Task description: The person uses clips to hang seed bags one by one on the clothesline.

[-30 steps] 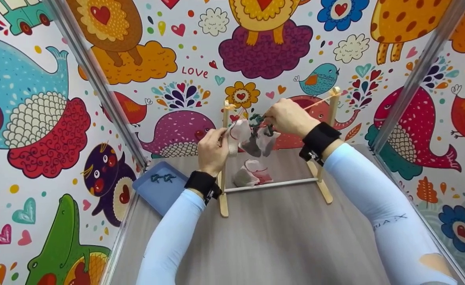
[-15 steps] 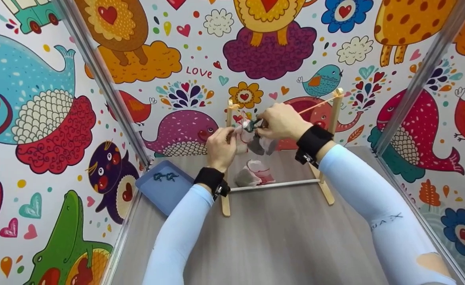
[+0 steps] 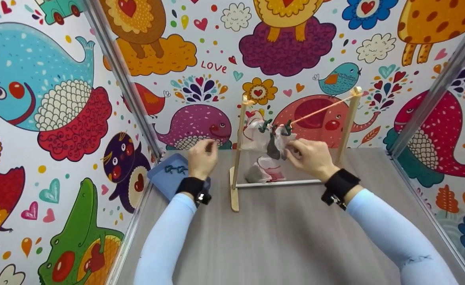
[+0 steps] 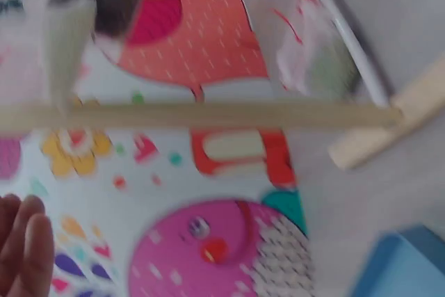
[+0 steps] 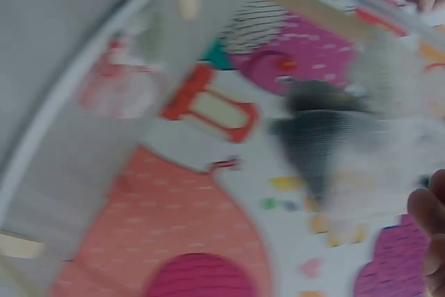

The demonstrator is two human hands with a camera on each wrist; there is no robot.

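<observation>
A pair of white-and-grey socks hangs from the orange string of a small wooden rack, held by green clips. My left hand is left of the rack, away from the socks, its fingers loosely bent around nothing. My right hand is just right of the hanging socks, fingers loosely bent; whether its fingertips touch the fabric I cannot tell. In the right wrist view a grey part of a sock shows beside the fingers. The left wrist view shows only a few fingers.
More white, grey and red fabric lies on the table behind the rack's white bottom rod. A blue tray with green clips stands at the left, partly behind my left wrist. Wooden posts and patterned walls surround the work.
Both hands have come away from the socks: the left moved left and down, the right dropped lower. A green clip my right hand was working now stays on the string.
</observation>
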